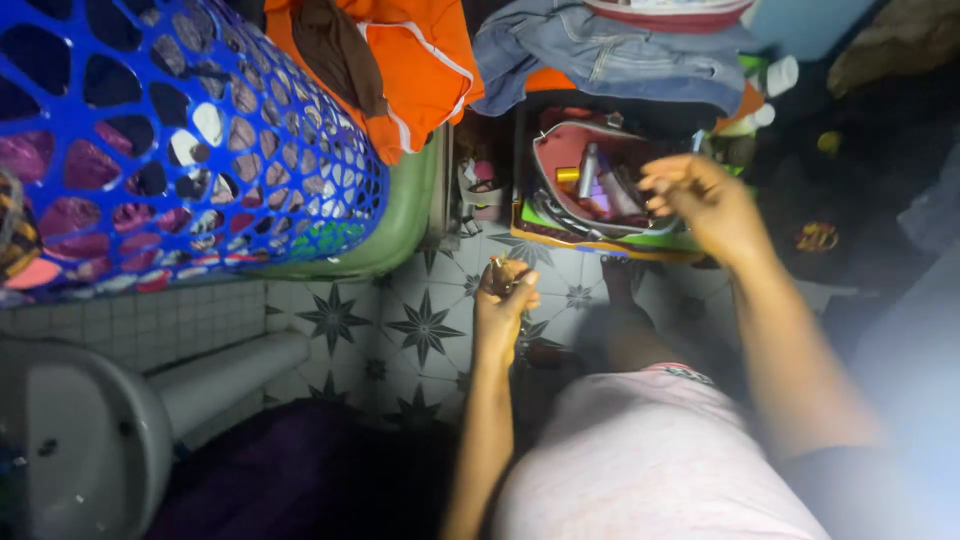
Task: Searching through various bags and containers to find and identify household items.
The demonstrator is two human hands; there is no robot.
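My left hand (505, 300) is closed around a small object with a metal-looking tip, held above the star-patterned tile floor (400, 320). My right hand (700, 200) hovers over an open pink-lined pouch (590, 180) that holds small bottles and tubes; its fingers are pinched together, and whether they hold anything is unclear. The pouch rests on a stack of flat colourful items. My foot (620, 285) shows on the floor between the two hands.
A blue plastic lattice laundry basket (170, 130) full of clothes fills the upper left. Orange cloth (400, 60) and denim (610, 50) lie piled above. A green tub (400, 220) sits under the basket. A white sink (80, 440) is at lower left.
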